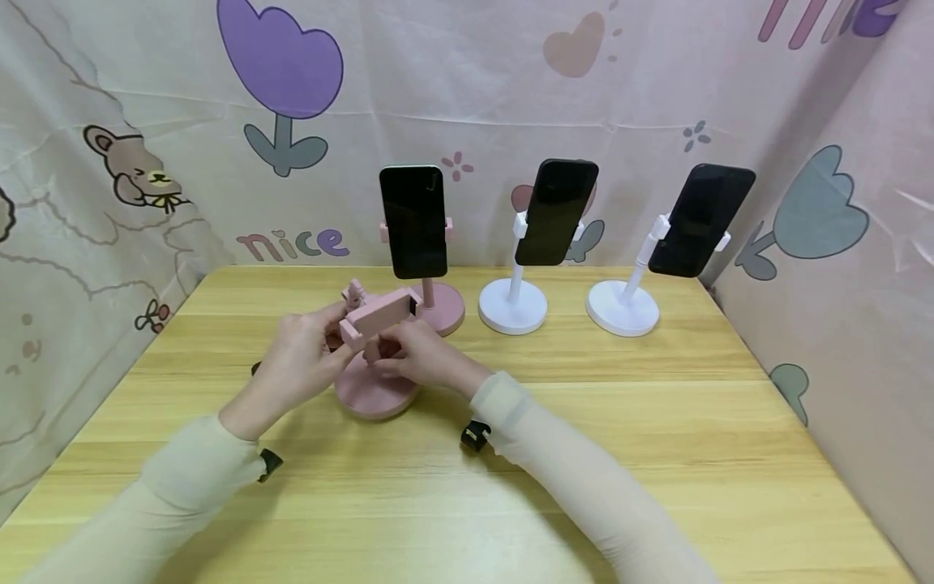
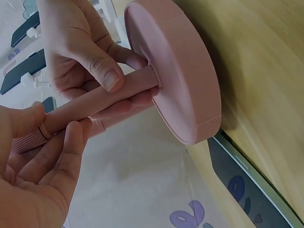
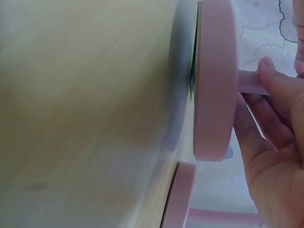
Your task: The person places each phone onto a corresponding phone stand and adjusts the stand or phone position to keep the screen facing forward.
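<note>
A pink phone stand [image 1: 379,396] is between my two hands, its phone clamp [image 1: 381,315] carrying no phone. My left hand [image 1: 295,353] grips the upper stem, near the ribbed collar in the left wrist view. Lower down, close to the round base [image 2: 183,71], my right hand [image 1: 423,355] pinches the stem [image 2: 107,97] between thumb and fingers. The right wrist view shows the base [image 3: 216,85] edge-on beside the tabletop; whether it touches the wood I cannot tell. A phone [image 2: 251,183] lies on the table near the base, mostly hidden by my left hand in the head view.
Behind stands a second pink stand [image 1: 445,312] holding a phone [image 1: 414,219]. Two white stands, one mid-table [image 1: 512,308] and one to the right [image 1: 623,310], hold dark phones. A printed curtain [image 1: 467,81] hangs along the table's [image 1: 584,422] back and sides.
</note>
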Available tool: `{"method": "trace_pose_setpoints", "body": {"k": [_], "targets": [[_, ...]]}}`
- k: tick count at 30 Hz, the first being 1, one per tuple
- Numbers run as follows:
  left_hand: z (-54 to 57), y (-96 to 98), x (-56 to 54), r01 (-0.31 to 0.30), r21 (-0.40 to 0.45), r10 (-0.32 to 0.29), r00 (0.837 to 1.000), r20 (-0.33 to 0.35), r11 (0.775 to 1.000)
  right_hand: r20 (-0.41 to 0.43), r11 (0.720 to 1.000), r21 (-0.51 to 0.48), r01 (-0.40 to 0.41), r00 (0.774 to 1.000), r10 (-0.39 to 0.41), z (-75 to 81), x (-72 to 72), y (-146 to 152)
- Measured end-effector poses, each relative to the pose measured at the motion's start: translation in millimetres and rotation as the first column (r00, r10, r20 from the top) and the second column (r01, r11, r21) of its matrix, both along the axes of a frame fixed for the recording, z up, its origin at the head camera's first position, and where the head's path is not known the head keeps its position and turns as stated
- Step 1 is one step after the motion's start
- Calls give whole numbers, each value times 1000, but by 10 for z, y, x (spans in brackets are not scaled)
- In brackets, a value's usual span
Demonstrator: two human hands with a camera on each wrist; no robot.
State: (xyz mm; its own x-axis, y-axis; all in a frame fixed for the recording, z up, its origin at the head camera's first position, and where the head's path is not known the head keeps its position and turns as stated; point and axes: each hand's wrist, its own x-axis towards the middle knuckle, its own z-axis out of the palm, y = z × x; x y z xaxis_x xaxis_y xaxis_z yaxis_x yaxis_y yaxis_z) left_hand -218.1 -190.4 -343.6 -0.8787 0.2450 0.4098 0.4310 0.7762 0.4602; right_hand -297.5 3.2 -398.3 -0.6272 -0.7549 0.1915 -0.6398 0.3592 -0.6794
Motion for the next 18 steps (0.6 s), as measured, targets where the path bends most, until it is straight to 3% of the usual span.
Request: {"method": "trace_pose_setpoints", "body": {"k": [5, 11, 18], "targets": [[-27, 103, -18, 30, 13, -30, 1000, 7, 999, 58, 1000, 6, -1, 998, 0, -3, 9, 134], [-85, 193, -43, 108, 60, -110, 994, 17, 992, 151, 999, 15, 34, 988, -36, -38, 28, 277], [-135, 289, -98, 159, 108, -164, 986, 36, 981, 135, 999, -2, 36, 990, -35, -87, 19, 405]]}}
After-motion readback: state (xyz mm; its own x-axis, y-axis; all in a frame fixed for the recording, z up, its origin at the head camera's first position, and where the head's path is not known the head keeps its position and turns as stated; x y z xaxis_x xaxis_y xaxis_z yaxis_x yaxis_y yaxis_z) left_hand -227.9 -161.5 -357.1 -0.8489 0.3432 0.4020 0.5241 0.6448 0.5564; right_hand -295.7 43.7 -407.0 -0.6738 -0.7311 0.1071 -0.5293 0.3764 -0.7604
